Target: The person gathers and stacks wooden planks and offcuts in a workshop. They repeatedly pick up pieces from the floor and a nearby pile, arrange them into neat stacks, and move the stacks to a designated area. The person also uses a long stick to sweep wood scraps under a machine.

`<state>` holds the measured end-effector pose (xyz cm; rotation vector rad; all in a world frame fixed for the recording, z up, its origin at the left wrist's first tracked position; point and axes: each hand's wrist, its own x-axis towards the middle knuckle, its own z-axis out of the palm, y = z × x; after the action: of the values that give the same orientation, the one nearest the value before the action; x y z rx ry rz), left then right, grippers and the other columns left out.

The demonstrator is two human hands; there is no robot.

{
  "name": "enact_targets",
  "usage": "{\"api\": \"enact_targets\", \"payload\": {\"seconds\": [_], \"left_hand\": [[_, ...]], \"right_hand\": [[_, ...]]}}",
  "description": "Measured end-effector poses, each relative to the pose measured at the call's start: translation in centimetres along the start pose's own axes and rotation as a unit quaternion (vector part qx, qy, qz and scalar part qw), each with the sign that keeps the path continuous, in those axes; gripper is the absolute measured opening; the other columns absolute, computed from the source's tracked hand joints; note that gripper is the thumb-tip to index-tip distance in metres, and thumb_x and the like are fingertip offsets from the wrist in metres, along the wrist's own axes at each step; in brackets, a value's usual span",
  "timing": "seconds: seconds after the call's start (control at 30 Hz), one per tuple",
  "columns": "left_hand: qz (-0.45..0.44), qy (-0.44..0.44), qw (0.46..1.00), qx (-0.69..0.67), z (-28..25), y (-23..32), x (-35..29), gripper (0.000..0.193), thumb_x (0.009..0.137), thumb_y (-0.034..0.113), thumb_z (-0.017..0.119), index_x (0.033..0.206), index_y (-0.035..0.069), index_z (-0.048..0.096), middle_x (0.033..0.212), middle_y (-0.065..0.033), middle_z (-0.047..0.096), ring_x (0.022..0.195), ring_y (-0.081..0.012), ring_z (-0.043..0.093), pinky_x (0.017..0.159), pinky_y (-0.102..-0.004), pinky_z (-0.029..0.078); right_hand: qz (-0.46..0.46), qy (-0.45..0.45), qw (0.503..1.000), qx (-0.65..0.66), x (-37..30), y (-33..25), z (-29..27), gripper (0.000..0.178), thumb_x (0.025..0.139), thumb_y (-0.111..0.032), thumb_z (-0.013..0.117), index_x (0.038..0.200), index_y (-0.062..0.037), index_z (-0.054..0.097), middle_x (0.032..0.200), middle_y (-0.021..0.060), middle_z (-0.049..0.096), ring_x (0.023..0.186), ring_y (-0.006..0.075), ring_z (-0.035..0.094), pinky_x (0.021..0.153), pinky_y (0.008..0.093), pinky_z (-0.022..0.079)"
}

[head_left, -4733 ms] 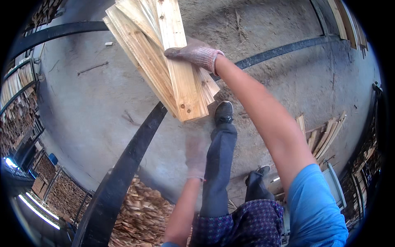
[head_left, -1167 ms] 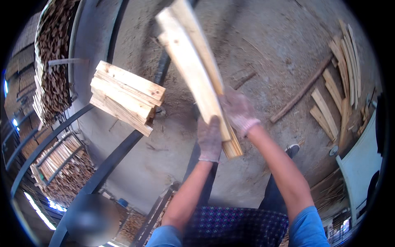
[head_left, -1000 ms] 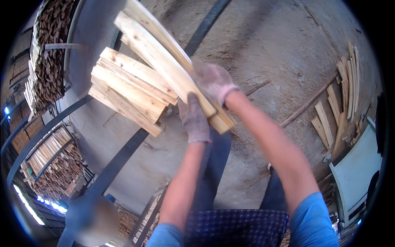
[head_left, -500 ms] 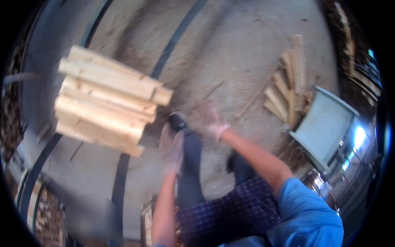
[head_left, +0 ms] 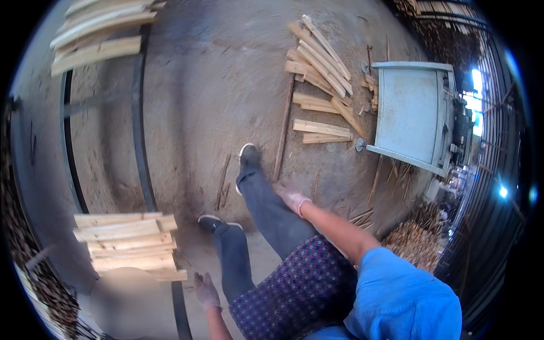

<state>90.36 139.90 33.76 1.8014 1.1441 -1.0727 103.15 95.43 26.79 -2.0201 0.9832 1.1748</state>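
At the far left we see a row of pale boards [head_left: 99, 55] across dark rails [head_left: 139, 113] near the top, and below it a stack of boards [head_left: 130, 243] on the same rails, its lower part partly hidden by a blurred round patch. We judge each board in this stack light enough for one hand, though a bundle would weigh more; the wood should be stiff and hardly fragile, but sawn edges may splinter and loose layers may slide over each other. We would take hold across the long edges close to the jutting right-hand ends, thumb above and fingers below, with a second grip farther along for balance.

Just right of those ends hangs our left hand [head_left: 207, 290], gloved and holding nothing, thumb and fingers apart, not touching the wood. Farther right, our right hand [head_left: 291, 198], also gloved, is bare of any board, its fingers loosely extended beside our trouser leg [head_left: 271, 207]; we cannot tell whether they touch it. Beyond, a brown pole [head_left: 284, 130] lies on the floor, then loose boards [head_left: 324, 69] fanned out near a pale blue-grey machine [head_left: 405, 110].
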Motion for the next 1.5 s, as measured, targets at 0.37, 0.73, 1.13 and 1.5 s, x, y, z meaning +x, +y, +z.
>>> {"api": "enact_targets", "payload": {"seconds": [0.37, 0.73, 1.13, 1.5], "left_hand": [[0.252, 0.025, 0.951, 0.175, 4.9, 34.5, -5.3, 0.063, 0.098, 0.025, 0.065, 0.15, -0.005, 0.047, 0.146, -0.023, 0.059, 0.133, -0.0317, 0.058, 0.112, -0.0387, 0.042], [0.375, -0.133, 0.837, 0.375, 17.0, 68.1, -9.4, 0.066, 0.095, 0.019, 0.073, 0.151, -0.003, 0.047, 0.145, -0.0272, 0.058, 0.135, -0.0309, 0.058, 0.112, -0.0382, 0.045], [0.53, -0.181, 0.588, 0.584, 40.5, 89.0, -3.5, 0.073, 0.094, 0.04, 0.073, 0.148, -0.002, 0.049, 0.139, -0.031, 0.059, 0.129, -0.0447, 0.058, 0.106, -0.0453, 0.05], [0.662, -0.218, 0.259, 0.669, 76.7, 99.6, 13.2, 0.097, 0.086, 0.065, 0.073, 0.153, 0.002, 0.043, 0.149, -0.0298, 0.052, 0.138, -0.0447, 0.05, 0.114, -0.0516, 0.043]], "right_hand": [[-0.054, 0.028, 0.974, 0.22, 2.3, 5.3, -17.4, 0.051, 0.106, -0.045, 0.044, 0.128, -0.0046, 0.066, 0.137, 0.0242, 0.063, 0.124, 0.0363, 0.062, 0.1, 0.0444, 0.048], [0.226, 0.013, 0.724, 0.652, -1.3, 7.2, -23.4, 0.046, 0.101, -0.059, 0.057, 0.112, -0.0152, 0.067, 0.092, -0.0039, 0.067, 0.08, 0.015, 0.061, 0.071, 0.0359, 0.048], [0.12, 0.014, 0.588, 0.8, 14.2, 2.2, -29.0, 0.052, 0.101, -0.063, 0.056, 0.121, -0.015, 0.056, 0.11, 0.0029, 0.059, 0.101, 0.0164, 0.057, 0.086, 0.033, 0.045], [0.144, 0.079, 0.359, 0.919, 40.3, 5.9, -33.6, 0.106, 0.09, -0.075, 0.062, 0.167, -0.0148, 0.022, 0.165, 0.0209, 0.032, 0.151, 0.0329, 0.035, 0.122, 0.0475, 0.031]]}}
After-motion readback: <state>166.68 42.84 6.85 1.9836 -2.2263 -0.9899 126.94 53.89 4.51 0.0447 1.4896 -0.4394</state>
